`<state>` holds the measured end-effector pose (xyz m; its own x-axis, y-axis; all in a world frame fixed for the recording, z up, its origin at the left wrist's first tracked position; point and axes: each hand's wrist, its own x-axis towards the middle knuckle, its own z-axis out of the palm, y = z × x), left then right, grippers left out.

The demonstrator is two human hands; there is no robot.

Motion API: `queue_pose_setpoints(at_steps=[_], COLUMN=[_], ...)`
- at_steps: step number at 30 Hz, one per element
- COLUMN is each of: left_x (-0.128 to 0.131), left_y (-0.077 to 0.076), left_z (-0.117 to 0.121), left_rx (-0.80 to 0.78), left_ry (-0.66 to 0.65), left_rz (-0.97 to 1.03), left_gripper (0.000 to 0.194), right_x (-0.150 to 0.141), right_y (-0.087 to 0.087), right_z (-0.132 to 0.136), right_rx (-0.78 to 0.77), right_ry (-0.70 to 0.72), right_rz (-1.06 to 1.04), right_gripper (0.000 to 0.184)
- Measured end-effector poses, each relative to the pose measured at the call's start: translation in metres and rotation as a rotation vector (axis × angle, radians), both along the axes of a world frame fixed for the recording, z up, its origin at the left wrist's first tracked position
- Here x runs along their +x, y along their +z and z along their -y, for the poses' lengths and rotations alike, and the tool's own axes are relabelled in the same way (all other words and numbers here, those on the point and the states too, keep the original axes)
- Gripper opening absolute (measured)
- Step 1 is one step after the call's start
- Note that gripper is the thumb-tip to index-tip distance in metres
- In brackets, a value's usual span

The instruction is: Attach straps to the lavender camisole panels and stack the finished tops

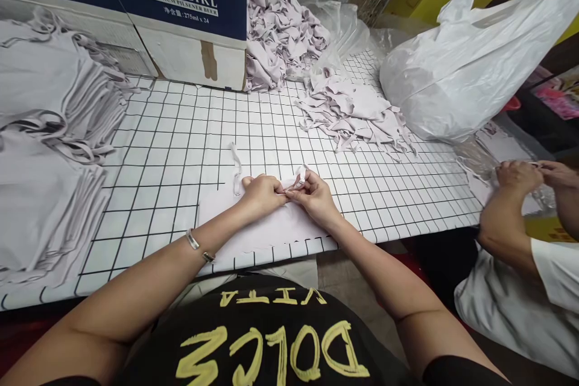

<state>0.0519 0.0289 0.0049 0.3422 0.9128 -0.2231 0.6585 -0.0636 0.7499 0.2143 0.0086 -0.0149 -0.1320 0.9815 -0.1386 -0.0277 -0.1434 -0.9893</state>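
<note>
A pale pinkish strap top (266, 230) lies flat on the checked cloth near the table's front edge. My left hand (261, 196) is closed in a pinch at its upper edge, by the base of a strap. Close beside it, fingertips almost touching, my right hand (313, 196) pinches the same edge, with a looped strap (296, 181) rising between the two. Another thin strap (236, 169) stretches away from the top, left of my hands. My fingers hide the exact spot they grip.
Stacked strap tops (40, 205) fill the left side, before a beer carton (190, 30). Loose pieces (353, 105) and a bigger heap (280, 24) lie farther back. A white plastic bag (434, 72) stands right. A co-worker's hands (520, 175) handle something at the right edge.
</note>
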Motion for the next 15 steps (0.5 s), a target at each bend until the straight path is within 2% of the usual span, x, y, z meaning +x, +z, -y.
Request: queue_pose_setpoints(at_steps=[5, 9, 12, 15], left_x=[-0.001, -0.001, 0.0, 0.003], left_y=[-0.001, -0.007, -0.01, -0.009], left_z=[0.001, 0.002, 0.004, 0.006], left_rx=[0.004, 0.024, 0.04, 0.04], left_ry=[-0.006, 0.003, 0.013, 0.019], left_rz=[0.028, 0.054, 0.067, 0.066], left_gripper=[0.03, 0.023, 0.02, 0.021], right_x=[0.007, 0.015, 0.019, 0.018], right_y=[-0.008, 0.002, 0.015, 0.028], right_z=[0.0, -0.007, -0.014, -0.021], right_rx=[0.07, 0.276, 0.444, 0.548], right_ry=[0.041, 0.104, 0.239, 0.425], right_rz=[0.183, 0.499, 0.75, 0.901], right_gripper=[0.033, 0.022, 0.013, 0.016])
